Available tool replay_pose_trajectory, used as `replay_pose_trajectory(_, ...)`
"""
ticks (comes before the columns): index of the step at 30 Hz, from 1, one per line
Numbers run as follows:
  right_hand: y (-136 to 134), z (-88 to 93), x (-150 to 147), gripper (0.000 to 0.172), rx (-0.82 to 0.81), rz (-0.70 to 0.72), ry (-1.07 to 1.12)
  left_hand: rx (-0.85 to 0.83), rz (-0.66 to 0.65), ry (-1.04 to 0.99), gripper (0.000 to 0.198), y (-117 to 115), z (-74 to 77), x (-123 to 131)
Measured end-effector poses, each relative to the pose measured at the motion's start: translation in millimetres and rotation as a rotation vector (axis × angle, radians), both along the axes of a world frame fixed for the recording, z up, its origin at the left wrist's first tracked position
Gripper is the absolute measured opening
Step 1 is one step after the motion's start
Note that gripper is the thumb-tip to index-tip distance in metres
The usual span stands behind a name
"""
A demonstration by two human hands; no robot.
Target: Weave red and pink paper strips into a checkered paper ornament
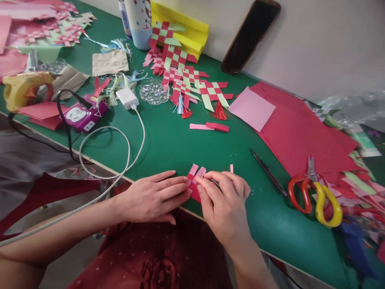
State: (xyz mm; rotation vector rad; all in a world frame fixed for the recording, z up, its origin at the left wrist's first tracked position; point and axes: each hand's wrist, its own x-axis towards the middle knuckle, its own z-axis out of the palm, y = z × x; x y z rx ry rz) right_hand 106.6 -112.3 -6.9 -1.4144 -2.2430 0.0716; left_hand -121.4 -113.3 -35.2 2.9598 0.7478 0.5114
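Note:
A small woven piece of pink and red paper strips [196, 172] lies at the front edge of the green table, between my hands. My left hand [156, 195] rests flat with its fingers stretched out, the fingertips touching the left side of the woven piece. My right hand [226, 200] is closed, thumb and forefinger pinching at the right side of the same piece. A narrow pink strip end [231, 168] shows just behind the right knuckles. Beyond the hands lie a loose pink strip [201, 127] and a loose red strip [217, 127], overlapping at their ends.
Scissors [313, 192] and a dark pen [268, 172] lie right on the green table [168, 140], near red paper sheets [300, 132]. Finished woven fish [180, 72] sit at the back. A white cable [143, 132] loops at the left, close to a purple power socket [86, 114].

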Motion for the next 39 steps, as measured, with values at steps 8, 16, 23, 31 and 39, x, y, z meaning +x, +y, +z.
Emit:
replay_pose_trajectory(8,11,-6.6,-14,0.017,-0.044,-0.033,-0.101,0.009,0.021,-0.006,0.062,0,-1.2,-1)
replay_pose_trajectory(16,8,-4.8,-9,0.017,-0.079,-0.001,-0.064,-0.047,0.057,-0.012,0.062,0,-1.2,-1)
replay_pose_trajectory(23,5,-0.5,11,0.017,-0.013,-0.077,-0.099,-0.083,0.052,-0.026,0.06,-1,-3.3,-2)
replay_pose_trajectory(31,0,-6.8,9,0.018,-0.078,-0.062,-0.096,-0.093,0.048,-0.017,0.057,-1,-1.3,-2)
replay_pose_trajectory(39,1,-7.2,10,0.016,-0.083,-0.075,-0.074,-0.088,0.042,-0.014,0.055,-1,-0.7,-2)
